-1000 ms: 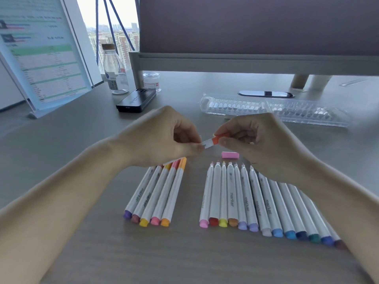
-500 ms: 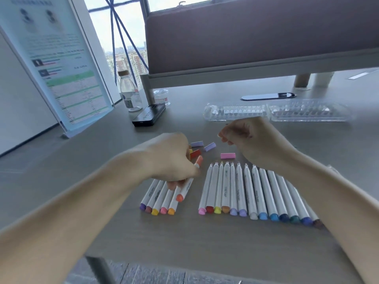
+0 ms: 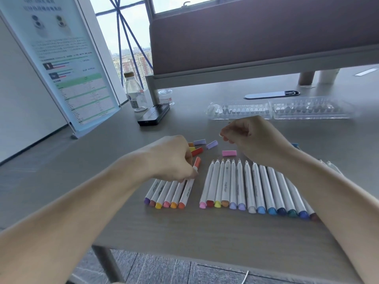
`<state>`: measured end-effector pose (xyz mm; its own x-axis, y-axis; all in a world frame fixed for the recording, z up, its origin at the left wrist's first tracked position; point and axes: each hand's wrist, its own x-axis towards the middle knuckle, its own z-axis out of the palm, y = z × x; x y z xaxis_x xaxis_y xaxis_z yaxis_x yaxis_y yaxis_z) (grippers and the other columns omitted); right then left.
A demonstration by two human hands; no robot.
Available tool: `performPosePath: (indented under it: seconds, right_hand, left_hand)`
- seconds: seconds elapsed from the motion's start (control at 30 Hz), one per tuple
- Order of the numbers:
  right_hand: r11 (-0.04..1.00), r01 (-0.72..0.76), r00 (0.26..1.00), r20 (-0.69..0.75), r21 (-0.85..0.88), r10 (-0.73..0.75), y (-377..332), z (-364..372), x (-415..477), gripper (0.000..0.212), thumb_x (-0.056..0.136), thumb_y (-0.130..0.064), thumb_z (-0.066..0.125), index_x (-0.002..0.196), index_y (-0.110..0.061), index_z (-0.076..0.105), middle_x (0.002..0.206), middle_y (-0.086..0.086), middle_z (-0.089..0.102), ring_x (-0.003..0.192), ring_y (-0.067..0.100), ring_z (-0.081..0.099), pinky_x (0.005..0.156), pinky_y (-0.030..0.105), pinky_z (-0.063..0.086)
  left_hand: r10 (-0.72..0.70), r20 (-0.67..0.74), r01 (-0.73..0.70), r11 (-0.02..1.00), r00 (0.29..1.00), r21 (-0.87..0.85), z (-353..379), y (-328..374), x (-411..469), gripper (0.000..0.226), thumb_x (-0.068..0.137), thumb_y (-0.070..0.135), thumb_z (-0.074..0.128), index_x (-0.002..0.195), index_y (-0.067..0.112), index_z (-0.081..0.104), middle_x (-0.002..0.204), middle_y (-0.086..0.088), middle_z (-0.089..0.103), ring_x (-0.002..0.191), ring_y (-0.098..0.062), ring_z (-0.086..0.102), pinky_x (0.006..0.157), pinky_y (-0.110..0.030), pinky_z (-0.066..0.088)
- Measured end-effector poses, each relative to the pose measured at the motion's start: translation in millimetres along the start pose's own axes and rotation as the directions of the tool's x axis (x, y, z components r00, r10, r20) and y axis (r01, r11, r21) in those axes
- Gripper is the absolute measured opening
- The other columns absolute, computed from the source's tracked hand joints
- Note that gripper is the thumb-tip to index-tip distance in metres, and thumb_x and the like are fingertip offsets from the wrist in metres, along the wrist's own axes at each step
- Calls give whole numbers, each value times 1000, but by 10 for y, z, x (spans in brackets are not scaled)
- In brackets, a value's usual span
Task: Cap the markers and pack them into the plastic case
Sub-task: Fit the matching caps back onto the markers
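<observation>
The table (image 3: pixel 205 232) ends in a near edge at 6 o'clock, slanting up towards 8, and a broad band of bare top lies between that edge and the markers' coloured ends. A narrow lane runs between the two groups of markers. At 12 o'clock, loose caps (image 3: pixel 229 153) lie in the strip between the markers and the case. At 10 o'clock stand a black device (image 3: pixel 153 114), a bottle (image 3: pixel 135 95) and a sign board (image 3: pixel 67 68).

Our left hand (image 3: pixel 174 160) comes in from 7 o'clock, knuckles up, its fingertips pinching the orange-red marker (image 3: pixel 188 189) just below the cap. Our right hand (image 3: pixel 252 138) comes in from 4 o'clock and hovers above the table, fingers curled inward; we see nothing between them.

The orange-red marker wears its cap and lies at the 3 o'clock side of the capped markers (image 3: pixel 162 193), touching its neighbour. The uncapped markers (image 3: pixel 248 185) lie side by side, bare tips pointing to 12 o'clock, partly under our right forearm. The clear plastic case (image 3: pixel 276 109) lies open at 1 o'clock, well apart from the markers; its ribbed slots hold none.
</observation>
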<state>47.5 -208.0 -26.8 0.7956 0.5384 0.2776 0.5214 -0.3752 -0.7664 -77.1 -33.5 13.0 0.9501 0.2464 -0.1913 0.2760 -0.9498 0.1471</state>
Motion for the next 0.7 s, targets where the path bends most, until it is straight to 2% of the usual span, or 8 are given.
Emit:
performPosePath:
  seconds: [0.13, 0.23, 0.33, 0.43, 0.53, 0.7]
  right_hand:
    - [1000, 2, 1000, 4, 4, -2, 15, 0, 6, 24, 97, -41, 61, 90, -27, 79, 83, -8, 77, 85, 13, 72, 89, 44, 58]
    - [1000, 8, 1000, 6, -4, -8, 8, 2, 6, 25, 98, -41, 61, 90, -25, 78, 83, -4, 77, 85, 17, 72, 88, 46, 58]
    - [1000, 10, 1000, 6, -5, -10, -1, 7, 5, 25, 98, -40, 60, 91, -24, 79, 83, -5, 77, 86, 16, 72, 88, 46, 57]
    - [1000, 9, 1000, 5, -13, -9, 9, 11, 8, 25, 98, -41, 60, 92, -25, 79, 83, -4, 77, 85, 16, 72, 88, 46, 58]
    - [1000, 3, 1000, -4, -15, -3, 25, 8, 23, 25, 97, -42, 61, 91, -26, 78, 82, -4, 77, 84, 17, 72, 87, 46, 58]
    - [1000, 6, 1000, -6, -13, -6, 36, 6, 26, 25, 97, -42, 61, 90, -25, 78, 81, -2, 77, 83, 19, 73, 86, 47, 58]
  left_hand:
    - [8, -13, -8, 1000, 1000, 13, -15, -29, 8, 30, 85, 38, 72, 67, 15, 68, 76, -7, 73, 73, -24, 67, 60, -30, 47]
    - [21, -30, -21, 1000, 999, -13, -24, -10, -2, 31, 88, 42, 71, 73, 15, 72, 81, -9, 73, 70, -21, 62, 62, -31, 47]
    - [33, -54, -38, 995, 998, -90, -32, 57, -7, 32, 89, 44, 69, 77, 15, 75, 77, -6, 72, 75, -21, 67, 69, -36, 54]
    - [36, -33, -39, 994, 999, -105, -3, 116, 28, 31, 88, 41, 70, 79, 12, 76, 63, 12, 66, 70, -6, 64, 63, -30, 48]
    - [19, -28, -22, 995, 999, -101, 37, 129, 71, 30, 87, 42, 73, 84, 13, 76, 69, 9, 64, 71, -12, 61, 60, -25, 44]
    - [4, -21, -6, 995, 1000, -99, 42, 112, 79, 36, 86, 45, 74, 89, 9, 76, 74, 7, 64, 80, -17, 68, 64, -27, 47]
